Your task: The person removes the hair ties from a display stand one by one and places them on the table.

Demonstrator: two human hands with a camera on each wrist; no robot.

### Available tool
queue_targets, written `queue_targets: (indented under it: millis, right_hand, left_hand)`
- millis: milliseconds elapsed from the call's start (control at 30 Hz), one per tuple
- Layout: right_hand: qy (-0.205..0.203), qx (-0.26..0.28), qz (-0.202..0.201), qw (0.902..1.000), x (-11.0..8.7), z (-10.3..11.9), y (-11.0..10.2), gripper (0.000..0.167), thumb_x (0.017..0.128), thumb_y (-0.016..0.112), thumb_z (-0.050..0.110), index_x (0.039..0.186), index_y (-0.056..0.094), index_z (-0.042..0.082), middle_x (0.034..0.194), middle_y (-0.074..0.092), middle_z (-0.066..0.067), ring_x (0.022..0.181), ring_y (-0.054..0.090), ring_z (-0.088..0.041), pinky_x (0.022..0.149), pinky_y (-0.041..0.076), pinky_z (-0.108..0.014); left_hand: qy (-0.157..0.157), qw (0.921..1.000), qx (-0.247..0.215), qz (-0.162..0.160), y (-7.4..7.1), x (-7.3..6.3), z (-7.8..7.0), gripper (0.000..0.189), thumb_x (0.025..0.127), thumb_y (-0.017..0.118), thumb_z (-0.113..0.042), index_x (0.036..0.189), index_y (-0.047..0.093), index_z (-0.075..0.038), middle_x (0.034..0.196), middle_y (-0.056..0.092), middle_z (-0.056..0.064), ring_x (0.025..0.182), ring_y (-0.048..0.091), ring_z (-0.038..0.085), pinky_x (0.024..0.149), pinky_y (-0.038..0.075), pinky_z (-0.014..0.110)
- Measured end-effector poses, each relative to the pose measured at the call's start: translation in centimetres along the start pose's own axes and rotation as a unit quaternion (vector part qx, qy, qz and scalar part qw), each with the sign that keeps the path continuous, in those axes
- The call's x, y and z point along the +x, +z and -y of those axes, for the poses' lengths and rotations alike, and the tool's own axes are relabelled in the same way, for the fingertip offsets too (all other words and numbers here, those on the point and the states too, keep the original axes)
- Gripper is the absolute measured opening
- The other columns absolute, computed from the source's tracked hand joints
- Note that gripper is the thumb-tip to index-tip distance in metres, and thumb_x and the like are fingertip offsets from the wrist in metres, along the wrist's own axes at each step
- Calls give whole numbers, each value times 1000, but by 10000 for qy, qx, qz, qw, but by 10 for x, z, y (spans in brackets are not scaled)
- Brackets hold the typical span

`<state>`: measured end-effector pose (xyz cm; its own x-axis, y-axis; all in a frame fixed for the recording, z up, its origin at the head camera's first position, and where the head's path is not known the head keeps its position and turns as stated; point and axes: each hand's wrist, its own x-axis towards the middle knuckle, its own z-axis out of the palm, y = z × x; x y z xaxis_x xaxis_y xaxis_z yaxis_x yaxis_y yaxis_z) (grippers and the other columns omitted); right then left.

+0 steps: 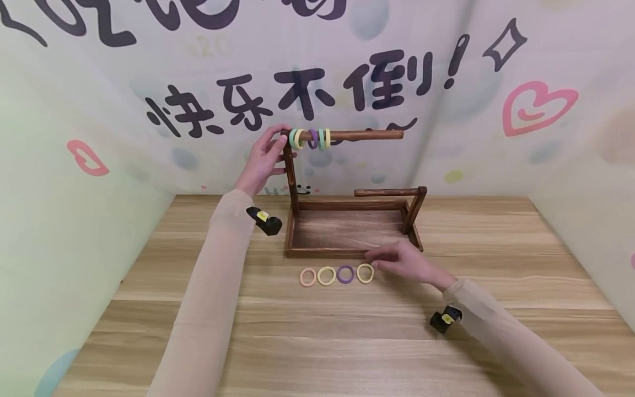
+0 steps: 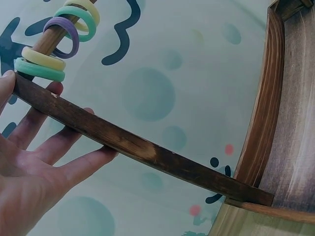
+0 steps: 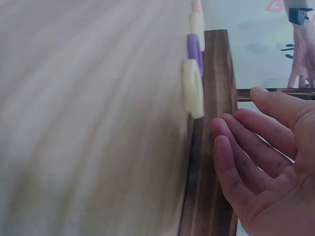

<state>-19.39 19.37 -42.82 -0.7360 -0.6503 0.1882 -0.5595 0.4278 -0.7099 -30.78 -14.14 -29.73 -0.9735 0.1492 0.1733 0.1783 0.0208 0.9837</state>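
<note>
A dark wooden stand [image 1: 342, 252] has a tall post [image 2: 133, 147] at its left, topped by a horizontal bar [image 1: 369, 134]. My left hand [image 1: 265, 157] holds the top of that post, thumb at the corner and fingers behind it. Along the bar hang several rings: green, yellow, a purple ring [image 1: 313, 139], green and yellow. On the table, in a row before the stand, lie a pink ring [image 1: 307, 277], a yellow ring [image 1: 326, 276], a purple ring [image 1: 345, 274] and a rightmost yellow ring [image 3: 193, 88]. Just right of that last ring, my right hand [image 1: 402, 261] hovers with loosely bent fingers, holding nothing.
A shorter post with a lower bar [image 1: 386, 192] rises from the stand's right side. The stand's tray base has a low rim. Behind the wood-grain table [image 1: 317, 353] hangs a printed cloth backdrop [image 1: 461, 160] with large dark characters, and pale walls flank both sides.
</note>
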Motion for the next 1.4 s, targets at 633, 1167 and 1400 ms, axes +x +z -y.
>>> queue_targets:
  millis: [633, 1167, 1400]
  right_hand:
    - [375, 295, -200, 9987, 21, 14, -17, 24, 93, 66, 10, 113, 68, -3, 108, 70, -9, 98, 66, -20, 81, 52, -33]
    - [473, 708, -319, 9959, 39, 22, -32, 24, 94, 63, 8, 115, 67, -4, 105, 70, -10, 93, 67, -20, 77, 52, -28]
    - [676, 867, -318, 9934, 45, 21, -33, 23, 96, 61, 10, 116, 67, -1, 105, 70, -9, 96, 66, -24, 79, 52, -29]
  left_hand:
    - [20, 9999, -111, 21, -1, 0, 1, 26, 103, 46, -26, 128, 52, -25, 126, 56, 11, 115, 56, 40, 88, 45, 60]
    - [-22, 9999, -151, -24, -2, 0, 3, 26, 102, 47, -27, 128, 53, -27, 124, 57, 11, 112, 58, 38, 87, 46, 58]
    - [3, 9999, -150, -16, -1, 0, 2, 26, 103, 47, -27, 128, 53, -27, 124, 57, 11, 114, 55, 43, 84, 48, 55]
